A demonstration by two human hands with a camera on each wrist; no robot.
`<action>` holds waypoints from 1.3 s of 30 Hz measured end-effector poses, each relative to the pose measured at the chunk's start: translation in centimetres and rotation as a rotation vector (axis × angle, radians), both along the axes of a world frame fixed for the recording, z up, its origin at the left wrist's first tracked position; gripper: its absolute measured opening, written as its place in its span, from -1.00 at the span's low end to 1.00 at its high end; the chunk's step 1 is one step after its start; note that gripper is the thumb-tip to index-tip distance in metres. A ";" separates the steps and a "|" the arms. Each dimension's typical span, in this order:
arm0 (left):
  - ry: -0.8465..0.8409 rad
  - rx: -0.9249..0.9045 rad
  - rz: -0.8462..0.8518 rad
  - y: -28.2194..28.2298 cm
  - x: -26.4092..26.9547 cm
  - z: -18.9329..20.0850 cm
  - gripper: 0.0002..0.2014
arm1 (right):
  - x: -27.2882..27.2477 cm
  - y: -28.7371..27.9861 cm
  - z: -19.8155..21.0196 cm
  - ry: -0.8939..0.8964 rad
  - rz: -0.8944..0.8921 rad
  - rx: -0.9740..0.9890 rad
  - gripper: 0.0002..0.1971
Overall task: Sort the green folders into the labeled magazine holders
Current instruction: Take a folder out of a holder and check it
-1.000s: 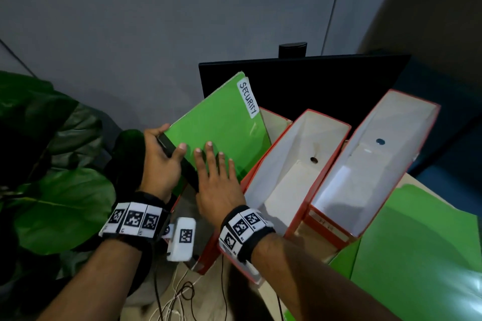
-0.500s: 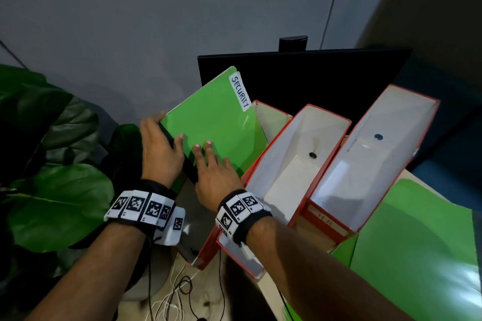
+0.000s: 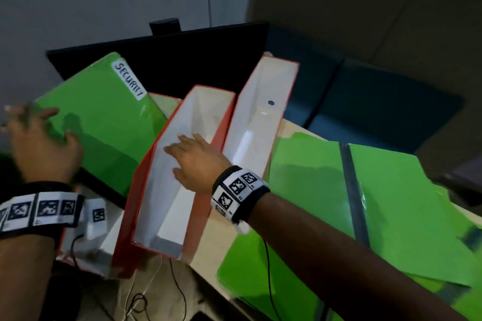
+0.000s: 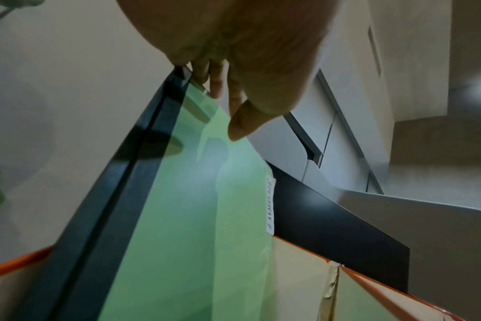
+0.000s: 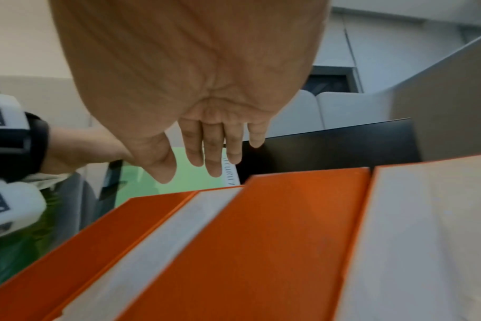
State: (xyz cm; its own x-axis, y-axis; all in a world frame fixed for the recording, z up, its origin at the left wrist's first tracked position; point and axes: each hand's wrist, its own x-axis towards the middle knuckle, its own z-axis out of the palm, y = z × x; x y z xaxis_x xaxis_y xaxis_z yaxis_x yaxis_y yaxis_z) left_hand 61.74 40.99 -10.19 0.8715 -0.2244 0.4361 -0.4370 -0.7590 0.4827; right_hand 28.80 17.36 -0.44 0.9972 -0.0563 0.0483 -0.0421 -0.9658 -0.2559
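Note:
A green folder (image 3: pixel 104 122) labelled SECURITY stands tilted in the leftmost orange magazine holder (image 3: pixel 167 104), its top sticking out. My left hand (image 3: pixel 41 128) holds its left edge by the black spine. In the left wrist view the thumb of that hand (image 4: pixel 228 104) lies on the folder's green face (image 4: pixel 192 217). My right hand (image 3: pixel 182 154) hovers open, fingers straight, over the empty middle holder (image 3: pixel 138 190). The right wrist view shows that hand (image 5: pixel 201 160) holding nothing above the orange holder edges. A third holder (image 3: pixel 250 101) stands empty on the right.
More green folders (image 3: pixel 313 190), one with a black spine (image 3: pixel 352 190), lie spread on the table to the right. A black monitor (image 3: pixel 182 60) stands right behind the holders. Cables (image 3: pixel 156 281) hang off the table's front edge.
My right hand has let go of the SECURITY folder and moved right, over the middle holder. The left hand stays at the folder's edge. The head view has swung right.

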 end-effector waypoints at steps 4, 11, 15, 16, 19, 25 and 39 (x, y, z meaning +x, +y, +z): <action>0.091 -0.085 0.028 -2.6 -4.9 1.7 -0.38 | -4.5 -3.0 -1.1 -0.026 -0.127 0.050 -0.44; 0.066 0.059 -0.386 -14.5 -24.8 10.5 -0.52 | -11.5 -7.7 -1.9 -0.026 -0.288 0.049 -0.42; 0.088 0.105 -0.704 -19.9 -32.5 7.7 -0.59 | -17.2 -10.0 -2.9 -0.039 -0.421 0.076 -0.47; 0.116 0.123 -0.754 -20.9 -34.1 7.0 -0.60 | -18.4 -10.4 -3.2 -0.023 -0.456 0.078 -0.47; 0.205 0.163 -0.885 -23.8 -39.3 5.3 -0.59 | -21.8 -11.2 -3.8 0.039 -0.546 0.064 -0.47; 0.249 0.312 -1.047 -27.0 -47.5 2.5 -0.54 | -27.7 -11.8 -5.8 0.080 -0.661 0.085 -0.46; 0.546 0.844 -1.168 -26.0 -56.0 -6.4 -0.15 | -42.8 -10.2 -14.2 0.433 -0.879 0.260 -0.39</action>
